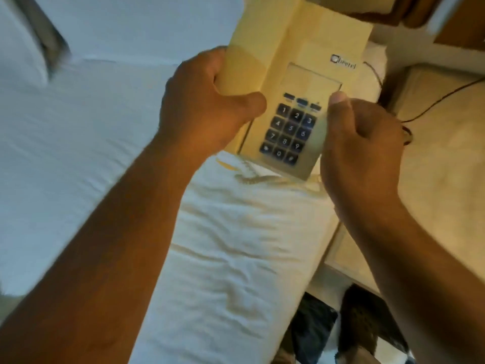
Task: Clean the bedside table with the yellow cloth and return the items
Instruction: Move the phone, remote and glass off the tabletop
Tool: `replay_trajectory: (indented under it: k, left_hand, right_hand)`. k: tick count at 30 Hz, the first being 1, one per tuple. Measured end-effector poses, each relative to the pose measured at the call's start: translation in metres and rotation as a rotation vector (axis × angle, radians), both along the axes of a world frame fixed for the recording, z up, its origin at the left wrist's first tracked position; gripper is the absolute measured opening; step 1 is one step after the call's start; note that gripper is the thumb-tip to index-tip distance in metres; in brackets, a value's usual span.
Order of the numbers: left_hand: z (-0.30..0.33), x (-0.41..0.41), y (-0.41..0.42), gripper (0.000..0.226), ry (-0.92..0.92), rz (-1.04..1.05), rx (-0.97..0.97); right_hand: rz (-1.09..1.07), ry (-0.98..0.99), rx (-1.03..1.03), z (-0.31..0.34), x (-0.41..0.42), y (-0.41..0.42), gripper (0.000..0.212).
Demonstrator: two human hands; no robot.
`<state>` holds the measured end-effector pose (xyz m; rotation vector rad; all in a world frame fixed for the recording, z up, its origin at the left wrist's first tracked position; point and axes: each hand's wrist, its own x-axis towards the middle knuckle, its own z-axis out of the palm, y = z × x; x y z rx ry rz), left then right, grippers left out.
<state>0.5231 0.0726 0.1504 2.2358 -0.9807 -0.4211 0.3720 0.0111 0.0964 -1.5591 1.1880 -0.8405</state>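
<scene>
I hold the cream plastic push-button telephone in both hands above the white bed sheet, my left hand wrapped round its handset side. My right hand pinches the keypad edge, thumb on top, beside the beige desk.

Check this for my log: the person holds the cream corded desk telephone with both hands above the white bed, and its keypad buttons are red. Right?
Not quite. The head view shows the keypad buttons are dark, not red. The rest stands: the left hand and right hand hold the cream corded desk telephone above the white bed.
</scene>
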Motion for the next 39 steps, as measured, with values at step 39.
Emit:
replay_trajectory:
  k: [39]
  left_hand:
    - [-0.151,-0.109,-0.056,0.075,-0.308,-0.276,-0.04]
  right_hand:
    - [-0.147,0.357,0.018,-0.133,-0.142,-0.02,0.062]
